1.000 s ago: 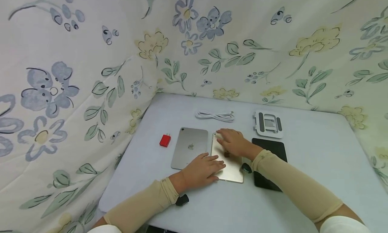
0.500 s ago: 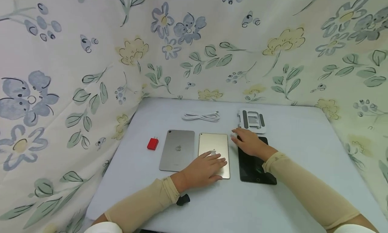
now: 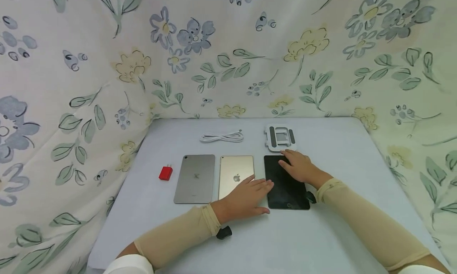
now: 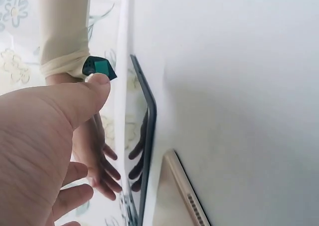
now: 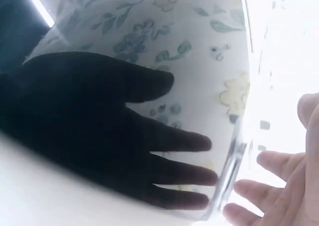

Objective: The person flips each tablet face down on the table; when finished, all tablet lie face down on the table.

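Observation:
In the head view my left hand (image 3: pixel 246 198) reaches over the lower right of a gold tablet (image 3: pixel 233 167), its fingers spread toward a black tablet (image 3: pixel 285 186). My right hand (image 3: pixel 301 169) is over the upper right of that black tablet, fingers extended. Its glossy screen mirrors the hand in the right wrist view, where the right fingers (image 5: pixel 264 191) appear apart from the reflection. Whether either hand touches a tablet is unclear. The gold tablet's lower part is hidden by the left hand. A grey tablet (image 3: pixel 194 182) lies left of the gold one, back up.
A red charger plug (image 3: pixel 165 173) lies left of the grey tablet. Behind the tablets are a coiled white cable (image 3: pixel 222 137) and a white folding stand (image 3: pixel 280 138). Floral cloth (image 3: pixel 228 68) hangs around the white table (image 3: pixel 339 147).
My right hand has gone from the gold tablet to the black tablet. The left hand has shifted rightward across the gold tablet. The black tablet now sits straighter, beside the gold one. The head view has turned right.

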`<state>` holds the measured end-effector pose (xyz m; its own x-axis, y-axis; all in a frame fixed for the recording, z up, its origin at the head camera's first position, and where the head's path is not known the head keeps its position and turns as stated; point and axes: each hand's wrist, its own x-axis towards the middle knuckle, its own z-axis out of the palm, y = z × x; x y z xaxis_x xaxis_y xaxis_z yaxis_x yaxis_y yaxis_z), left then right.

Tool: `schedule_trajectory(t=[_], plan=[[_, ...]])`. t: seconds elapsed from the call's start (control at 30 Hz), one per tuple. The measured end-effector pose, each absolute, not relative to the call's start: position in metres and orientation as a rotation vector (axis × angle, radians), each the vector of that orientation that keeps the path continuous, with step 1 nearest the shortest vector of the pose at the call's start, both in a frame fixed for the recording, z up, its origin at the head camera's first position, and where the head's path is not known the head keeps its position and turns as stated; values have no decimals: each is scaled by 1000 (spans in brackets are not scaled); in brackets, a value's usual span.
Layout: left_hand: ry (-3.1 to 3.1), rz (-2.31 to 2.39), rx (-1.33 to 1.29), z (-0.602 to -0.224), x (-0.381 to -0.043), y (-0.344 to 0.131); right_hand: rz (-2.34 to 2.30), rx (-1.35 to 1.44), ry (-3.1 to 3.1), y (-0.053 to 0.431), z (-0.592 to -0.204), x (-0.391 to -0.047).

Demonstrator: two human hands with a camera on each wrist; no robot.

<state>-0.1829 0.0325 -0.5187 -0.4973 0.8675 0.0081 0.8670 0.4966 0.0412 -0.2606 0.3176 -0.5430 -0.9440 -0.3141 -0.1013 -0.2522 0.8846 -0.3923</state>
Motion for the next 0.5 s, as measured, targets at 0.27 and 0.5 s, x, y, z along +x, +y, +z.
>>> schedule_trajectory(t=[0.27,0.5], plan=[[2688,-65,1564,-519,-182,72,-665,-422,2946,339,-549,-254],[2674,-90,1593,-528,-183,97,-698,-390,2922,348,-549,-248]])
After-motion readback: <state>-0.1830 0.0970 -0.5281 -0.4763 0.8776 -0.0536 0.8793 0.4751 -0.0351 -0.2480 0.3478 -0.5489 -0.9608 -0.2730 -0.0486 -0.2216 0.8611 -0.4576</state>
